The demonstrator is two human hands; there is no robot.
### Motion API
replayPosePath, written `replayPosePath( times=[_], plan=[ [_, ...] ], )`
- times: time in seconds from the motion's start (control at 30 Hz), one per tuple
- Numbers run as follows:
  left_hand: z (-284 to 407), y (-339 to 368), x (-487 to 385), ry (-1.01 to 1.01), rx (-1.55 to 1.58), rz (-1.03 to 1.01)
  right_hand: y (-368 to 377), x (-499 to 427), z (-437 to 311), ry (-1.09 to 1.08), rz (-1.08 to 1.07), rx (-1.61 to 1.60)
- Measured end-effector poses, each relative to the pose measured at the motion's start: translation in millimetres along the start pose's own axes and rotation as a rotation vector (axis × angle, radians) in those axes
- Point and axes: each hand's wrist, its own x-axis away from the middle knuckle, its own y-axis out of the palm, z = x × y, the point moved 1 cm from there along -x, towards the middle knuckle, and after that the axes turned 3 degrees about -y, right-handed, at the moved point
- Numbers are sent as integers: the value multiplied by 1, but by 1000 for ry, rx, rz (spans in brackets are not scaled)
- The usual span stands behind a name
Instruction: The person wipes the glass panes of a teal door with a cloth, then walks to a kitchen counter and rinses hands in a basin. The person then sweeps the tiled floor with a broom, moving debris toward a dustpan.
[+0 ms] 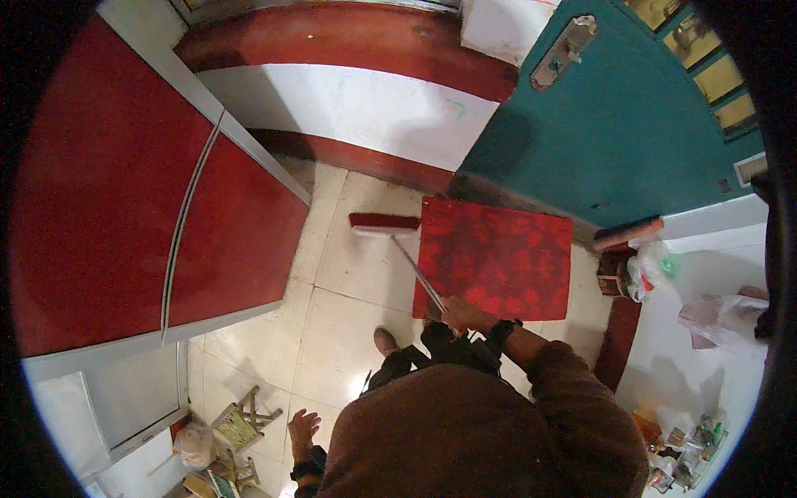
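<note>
A broom with a metal handle (418, 272) slants up and left from my right hand (459, 314), which grips it near the front of my body. Its wide head (384, 225), dark red bristles with a pale base, rests on the tiled floor (355, 305) just left of a red patterned mat (496, 258). The handle crosses the mat's lower left corner. My left hand (304, 427) hangs at my side, holding nothing, its fingers apart. A small folding stool (240, 426) with a woven seat stands left of it.
Red cabinet doors (243, 243) rise on the left. A teal door (598, 124) stands behind the mat, and a red and white low wall (361, 103) runs along the back. Plastic bags (649, 274) hang at the right wall. Assorted items (688, 448) fill the lower right.
</note>
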Motion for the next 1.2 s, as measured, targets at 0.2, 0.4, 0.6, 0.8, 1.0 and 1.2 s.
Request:
replayPosePath(
  times=[0.2, 0.4, 0.6, 0.8, 1.0, 1.2],
  plan=[
    [-7, -13, -29, -111, -15, -36, -40, 76, -44, 141, -64, -750],
    [1, -10, -32, 165, -20, -86, -57, 78, -66, 56, 293, -429],
    [-6, -32, -29, 79, -42, -23, -15, 25, -32, -306, 219, -297],
    [5, -64, -40, 264, 90, -29, 23, 44, -15, -333, -278, 546],
    [137, -86, -43, 885, -3, 264, -16, 70, -72, 102, 31, -654],
    [285, -74, 30, 1350, 64, 669, -29, 64, -102, -74, 179, -689]
  ],
)
